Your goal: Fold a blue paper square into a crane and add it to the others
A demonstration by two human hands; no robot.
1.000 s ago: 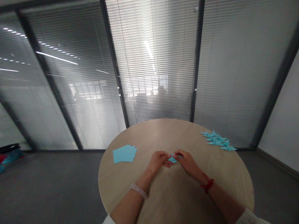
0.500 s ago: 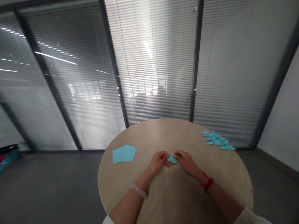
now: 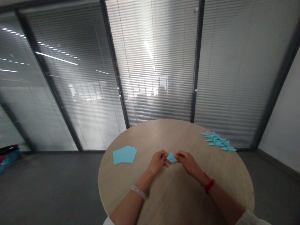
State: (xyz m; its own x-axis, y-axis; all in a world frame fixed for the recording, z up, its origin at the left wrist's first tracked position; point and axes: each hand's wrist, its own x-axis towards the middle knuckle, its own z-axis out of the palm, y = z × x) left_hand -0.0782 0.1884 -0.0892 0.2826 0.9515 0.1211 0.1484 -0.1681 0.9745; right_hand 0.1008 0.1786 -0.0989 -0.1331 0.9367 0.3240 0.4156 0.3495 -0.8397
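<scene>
Between my two hands, just above or on the wooden round table (image 3: 168,193), is a small folded piece of blue paper (image 3: 172,157). My left hand (image 3: 159,161) pinches its left end between thumb and fingers. The right end is pinched by my right hand (image 3: 186,160). Fingers cover both ends of the paper, so only its middle shows, and its exact folds are too small to make out.
Flat blue paper sheets (image 3: 125,155) lie in an overlapping stack at the table's left. Several folded blue paper cranes (image 3: 217,140) are clustered near the right edge. Behind the table stands a glass partition with blinds (image 3: 159,106). Dark bags (image 3: 10,153) rest on the floor far left.
My left hand has shifted slightly left and up, and a little more of the blue paper shows between my hands. Sheets and cranes have stayed put.
</scene>
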